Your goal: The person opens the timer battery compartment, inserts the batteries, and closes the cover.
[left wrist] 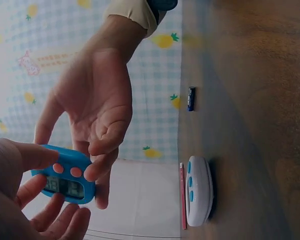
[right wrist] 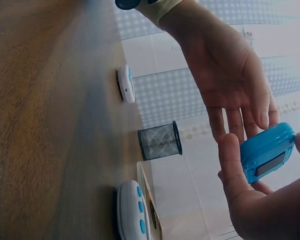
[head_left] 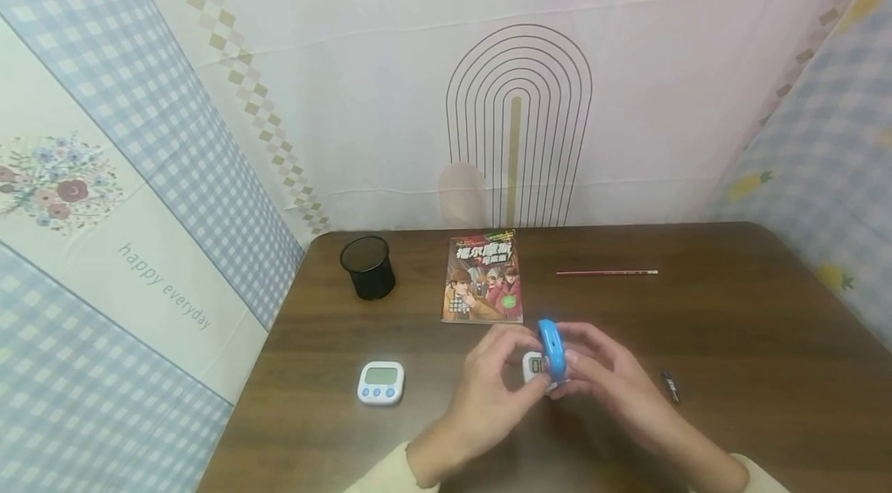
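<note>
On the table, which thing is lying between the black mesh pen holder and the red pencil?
The illustrated Chinese paperback lies between the pen holder and the red pencil, with bare tabletop on either side; the head view shows this.

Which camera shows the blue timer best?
The left wrist view: the blue timer turns its screen and pink buttons toward that camera, partly hidden. The head view catches it nearly edge-on; the right wrist view shows its back, with a dark panel.

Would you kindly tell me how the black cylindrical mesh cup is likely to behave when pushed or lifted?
The black mesh cup is probably light for its size, its wall being thin mesh. It likely stays stiff, since its rim looks neatly round. Pushed high, it might tip, as it stands upright.
</note>
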The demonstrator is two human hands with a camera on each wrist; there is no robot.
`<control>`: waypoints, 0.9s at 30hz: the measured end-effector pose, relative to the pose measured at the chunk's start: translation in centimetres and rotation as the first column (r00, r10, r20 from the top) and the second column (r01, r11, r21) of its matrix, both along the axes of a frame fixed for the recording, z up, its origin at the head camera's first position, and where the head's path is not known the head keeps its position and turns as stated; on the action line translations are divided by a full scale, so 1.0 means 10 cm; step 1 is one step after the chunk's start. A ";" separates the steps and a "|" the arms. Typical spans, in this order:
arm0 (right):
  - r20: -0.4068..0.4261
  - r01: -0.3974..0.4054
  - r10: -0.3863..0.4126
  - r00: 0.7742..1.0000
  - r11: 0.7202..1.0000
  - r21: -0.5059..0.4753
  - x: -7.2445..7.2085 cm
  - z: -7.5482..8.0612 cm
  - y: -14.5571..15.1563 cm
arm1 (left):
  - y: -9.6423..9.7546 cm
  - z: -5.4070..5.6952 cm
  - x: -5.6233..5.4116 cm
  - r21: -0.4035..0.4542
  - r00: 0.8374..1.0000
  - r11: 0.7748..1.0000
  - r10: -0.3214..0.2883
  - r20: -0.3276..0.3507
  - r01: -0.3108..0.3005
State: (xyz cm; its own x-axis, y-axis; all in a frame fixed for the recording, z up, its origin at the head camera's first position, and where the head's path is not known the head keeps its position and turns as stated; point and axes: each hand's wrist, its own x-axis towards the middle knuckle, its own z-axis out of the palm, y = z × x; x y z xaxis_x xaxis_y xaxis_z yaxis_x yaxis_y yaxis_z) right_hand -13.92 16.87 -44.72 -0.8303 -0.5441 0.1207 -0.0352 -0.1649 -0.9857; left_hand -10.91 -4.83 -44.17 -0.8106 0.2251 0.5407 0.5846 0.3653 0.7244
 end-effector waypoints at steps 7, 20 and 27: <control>0.046 -0.082 0.084 0.995 0.996 -0.040 -0.02 -0.02 0.02 | 0.01 -0.04 -0.01 -0.082 0.999 0.996 0.017 -0.037 -0.020; 0.087 -0.277 0.304 0.949 0.933 -0.230 -0.05 -0.03 0.03 | 0.02 -0.04 -0.01 -0.048 0.999 0.999 -0.011 0.048 0.013; 0.071 -0.275 0.299 0.952 0.932 -0.238 -0.06 -0.03 0.02 | 0.01 -0.06 -0.04 -0.028 1.000 1.000 0.005 0.007 -0.004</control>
